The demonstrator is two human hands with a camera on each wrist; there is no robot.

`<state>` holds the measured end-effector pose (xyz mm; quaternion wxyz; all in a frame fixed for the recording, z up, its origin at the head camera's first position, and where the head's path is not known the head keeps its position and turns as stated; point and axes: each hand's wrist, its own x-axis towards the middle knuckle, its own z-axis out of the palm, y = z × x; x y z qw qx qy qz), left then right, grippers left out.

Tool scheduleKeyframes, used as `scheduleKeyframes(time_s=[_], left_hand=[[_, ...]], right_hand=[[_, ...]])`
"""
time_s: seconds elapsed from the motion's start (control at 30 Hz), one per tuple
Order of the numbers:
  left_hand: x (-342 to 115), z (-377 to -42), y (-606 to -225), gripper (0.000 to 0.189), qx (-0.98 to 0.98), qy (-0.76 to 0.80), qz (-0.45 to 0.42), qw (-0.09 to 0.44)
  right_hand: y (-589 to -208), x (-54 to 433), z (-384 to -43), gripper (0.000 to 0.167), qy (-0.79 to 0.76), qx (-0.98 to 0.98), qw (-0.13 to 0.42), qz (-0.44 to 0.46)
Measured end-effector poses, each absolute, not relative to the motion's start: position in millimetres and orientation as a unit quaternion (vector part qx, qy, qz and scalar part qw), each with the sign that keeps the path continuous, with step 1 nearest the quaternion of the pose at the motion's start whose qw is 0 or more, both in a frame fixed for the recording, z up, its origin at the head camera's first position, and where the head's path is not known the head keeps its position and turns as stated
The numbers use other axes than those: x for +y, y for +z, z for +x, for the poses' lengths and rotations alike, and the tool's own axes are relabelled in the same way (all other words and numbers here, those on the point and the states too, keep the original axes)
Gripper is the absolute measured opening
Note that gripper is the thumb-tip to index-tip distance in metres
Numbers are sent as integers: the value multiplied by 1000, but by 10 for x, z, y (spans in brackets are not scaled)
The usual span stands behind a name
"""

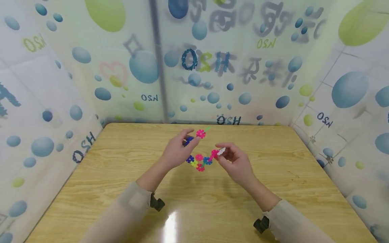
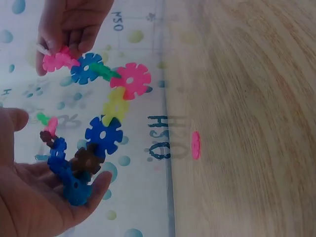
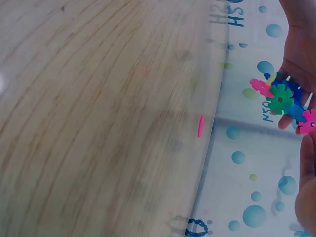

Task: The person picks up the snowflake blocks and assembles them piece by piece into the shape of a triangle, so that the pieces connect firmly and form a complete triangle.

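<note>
A chain of interlocked flower-shaped plastic discs hangs in a loop between both hands, above the table. My left hand holds its blue and brown part; in the left wrist view, blue discs lie against the curled fingers, with the thumb apart. A pink disc with a green one behind it forms the end beyond this hand. My right hand pinches the other end, where a white disc meets a pink disc. Fingers partly hide that joint.
A loose pink disc lies flat on the wooden table, beyond the hanging chain. Patterned curtain walls stand around the table's back and sides.
</note>
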<state>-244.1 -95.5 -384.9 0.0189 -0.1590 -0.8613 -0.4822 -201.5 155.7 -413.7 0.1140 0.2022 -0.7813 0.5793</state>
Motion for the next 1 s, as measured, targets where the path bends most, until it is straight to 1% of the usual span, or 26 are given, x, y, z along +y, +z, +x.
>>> scheduleKeyframes(time_s=[0.07, 0.13, 0.23, 0.4, 0.5, 0.67, 0.83, 0.87, 1.0], left_hand=[[-963, -2471, -3845, 63, -865, -472, -170, -22], [-965, -2475, -3850, 59, -859, -475, -186, -42], [-964, -2467, -3862, 52, -847, -490, -202, -52], [-949, -2398, -3887, 33, -819, -517, -241, -63], [-932, -2353, -3916, 28, -808, -526, -256, -74], [-897, -2310, -3979, 25, -798, -536, -263, -85], [-871, -2272, -4030, 21, -782, -554, -275, -75], [-864, -2265, -4037, 23, -779, -559, -275, -71], [-839, -2229, -4048, 40, -770, -576, -265, -76]], right_hand=[[-4143, 1558, -2014, 36, 561, -790, 120, 216], [-4136, 1561, -2022, 38, 549, -794, 127, 227], [-4113, 1572, -2037, 41, 536, -798, 138, 237], [-4079, 1588, -2047, 42, 524, -802, 151, 243], [-4072, 1585, -2049, 42, 525, -802, 152, 242], [-4070, 1571, -2042, 42, 531, -803, 142, 231], [-4075, 1558, -2038, 37, 538, -799, 136, 234], [-4075, 1552, -2037, 36, 539, -797, 136, 237], [-4063, 1529, -2030, 31, 541, -792, 135, 249]])
